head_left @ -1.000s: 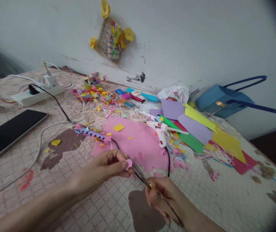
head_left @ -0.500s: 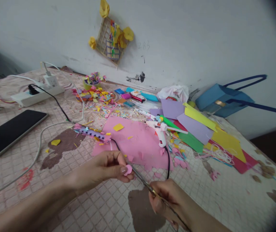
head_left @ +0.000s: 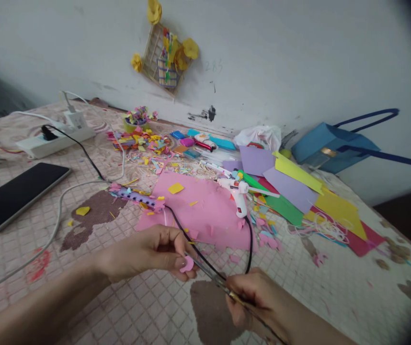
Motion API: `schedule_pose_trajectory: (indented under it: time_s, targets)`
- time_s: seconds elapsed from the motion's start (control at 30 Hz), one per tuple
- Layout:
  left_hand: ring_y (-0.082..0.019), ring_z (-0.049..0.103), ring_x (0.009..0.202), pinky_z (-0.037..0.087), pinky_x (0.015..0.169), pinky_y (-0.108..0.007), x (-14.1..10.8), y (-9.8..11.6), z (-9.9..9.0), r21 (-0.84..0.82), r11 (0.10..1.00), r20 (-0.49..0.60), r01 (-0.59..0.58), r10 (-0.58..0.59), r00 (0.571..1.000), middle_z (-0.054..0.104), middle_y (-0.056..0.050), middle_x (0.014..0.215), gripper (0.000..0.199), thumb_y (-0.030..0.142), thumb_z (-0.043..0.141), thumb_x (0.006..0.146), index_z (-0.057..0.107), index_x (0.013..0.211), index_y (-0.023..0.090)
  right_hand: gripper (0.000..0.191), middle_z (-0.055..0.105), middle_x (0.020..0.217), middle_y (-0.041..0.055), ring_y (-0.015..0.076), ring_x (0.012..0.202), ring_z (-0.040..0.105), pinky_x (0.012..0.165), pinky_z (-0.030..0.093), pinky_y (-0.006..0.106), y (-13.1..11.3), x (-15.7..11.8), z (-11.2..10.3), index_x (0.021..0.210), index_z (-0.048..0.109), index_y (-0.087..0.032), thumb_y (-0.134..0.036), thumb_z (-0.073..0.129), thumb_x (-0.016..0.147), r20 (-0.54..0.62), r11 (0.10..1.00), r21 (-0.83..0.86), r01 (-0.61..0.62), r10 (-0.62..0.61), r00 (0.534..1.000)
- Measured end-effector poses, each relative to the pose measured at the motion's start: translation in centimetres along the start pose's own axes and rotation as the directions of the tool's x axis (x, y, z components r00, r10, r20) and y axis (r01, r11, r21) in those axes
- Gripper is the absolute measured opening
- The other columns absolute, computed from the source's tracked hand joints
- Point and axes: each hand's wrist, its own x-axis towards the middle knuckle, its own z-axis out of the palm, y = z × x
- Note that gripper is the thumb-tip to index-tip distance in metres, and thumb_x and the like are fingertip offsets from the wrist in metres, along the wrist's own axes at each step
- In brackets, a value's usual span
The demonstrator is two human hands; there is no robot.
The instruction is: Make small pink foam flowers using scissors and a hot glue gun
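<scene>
Between the thumb and fingers of my left hand [head_left: 155, 254] is a small rounded pink paper piece [head_left: 187, 264]. My right hand [head_left: 254, 299] is closed around a pair of scissors [head_left: 214, 277], seen nearly edge-on, whose metal blades point up and left. The blade tips reach the pink piece at my left fingers; whether they are cutting it I cannot tell. Beyond both hands lies a pink sheet [head_left: 194, 206] with scraps on it. A white hot glue gun [head_left: 240, 201] rests at its right side, its black cord [head_left: 251, 244] looping behind the scissors.
A purple strip with dark dots [head_left: 137, 197] lies left of the pink sheet. Coloured sheets [head_left: 291, 189] and a blue bag [head_left: 335, 146] stand to the right. A phone [head_left: 18, 196], a power strip [head_left: 56, 143] and a white cable [head_left: 60, 211] are left. Paper scraps [head_left: 141, 141] pile up behind.
The pink piece and my left fingertips have shifted slightly down and left. My right hand has moved a little to the right with the scissors.
</scene>
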Motion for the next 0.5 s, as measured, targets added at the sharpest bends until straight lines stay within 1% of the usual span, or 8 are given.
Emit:
schedule_pose_trajectory:
  time_s: [0.07,0.13,0.2,0.33,0.4,0.43,0.5]
  targets:
    - [-0.012,0.062,0.073,0.047,0.069,-0.025,-0.01,0.08,-0.03,0.015,1.000,0.016,0.014,-0.015,1.000,0.069,-0.002,0.078,0.010,0.017,0.067,0.076,0.059,0.069,0.014,0.061,0.032,0.045,-0.0056,0.0059,0.040,0.028,0.037,0.018,0.018,0.02,-0.06,-0.06,0.058,0.046,-0.016,-0.075,0.037,0.074,0.003,1.000,-0.025,0.011,-0.011,1.000]
    - [-0.012,0.062,0.072,0.047,0.069,-0.026,-0.01,0.07,-0.11,0.027,0.999,0.024,0.023,-0.024,0.999,0.069,-0.002,0.077,0.009,0.018,0.066,0.076,0.061,0.069,0.015,0.057,0.031,0.045,-0.0058,0.0057,0.041,0.027,0.037,0.017,0.017,0.04,-0.10,-0.08,0.057,0.043,-0.016,-0.070,0.041,0.076,-0.003,0.999,-0.046,0.018,-0.019,1.000]
    - [-0.013,0.063,0.073,0.047,0.069,-0.027,-0.01,0.00,-0.21,0.029,0.999,0.030,0.022,-0.023,0.999,0.069,-0.001,0.077,0.009,0.019,0.067,0.076,0.061,0.069,0.015,0.051,0.032,0.048,-0.0058,0.0056,0.044,0.026,0.039,0.018,0.017,0.12,-0.15,-0.08,0.058,0.044,-0.016,-0.061,0.047,0.080,-0.009,0.997,-0.064,0.039,-0.040,0.999]
    - [-0.013,0.063,0.073,0.047,0.068,-0.027,-0.04,-0.13,-0.38,0.037,0.999,0.025,0.025,-0.026,0.999,0.069,-0.002,0.080,0.008,0.020,0.067,0.075,0.062,0.070,0.015,0.038,0.033,0.050,-0.0060,0.0057,0.046,0.026,0.040,0.019,0.017,0.54,-0.26,-0.06,0.059,0.051,-0.015,-0.043,0.052,0.085,-0.020,0.994,-0.090,0.055,-0.057,0.998]
    - [-0.013,0.063,0.074,0.047,0.068,-0.026,-0.09,-0.12,-0.39,0.044,0.999,0.021,0.031,-0.032,0.999,0.069,-0.002,0.080,0.008,0.019,0.067,0.075,0.062,0.070,0.015,0.036,0.033,0.049,-0.0061,0.0057,0.045,0.028,0.041,0.020,0.017,0.75,-0.15,0.02,0.057,0.050,-0.014,-0.039,0.055,0.083,-0.060,0.995,-0.090,0.029,-0.035,0.998]
    - [-0.013,0.063,0.074,0.047,0.068,-0.026,-0.12,-0.11,-0.38,0.049,0.998,0.022,0.032,-0.033,0.999,0.069,-0.002,0.080,0.009,0.019,0.067,0.075,0.062,0.069,0.015,0.036,0.035,0.050,-0.0058,0.0058,0.045,0.029,0.040,0.021,0.017,0.82,0.02,0.09,0.057,0.050,-0.015,-0.039,0.056,0.082,-0.095,0.998,-0.065,0.013,-0.019,0.995]
    - [-0.013,0.062,0.073,0.047,0.068,-0.025,-0.15,-0.09,-0.32,0.069,0.997,0.027,0.029,-0.031,0.999,0.068,-0.002,0.079,0.009,0.019,0.066,0.076,0.062,0.069,0.015,0.036,0.038,0.051,-0.0052,0.0063,0.045,0.032,0.040,0.024,0.018,0.88,0.59,0.30,0.060,0.050,-0.015,-0.044,0.057,0.079,-0.175,0.999,0.046,-0.010,0.018,0.984]
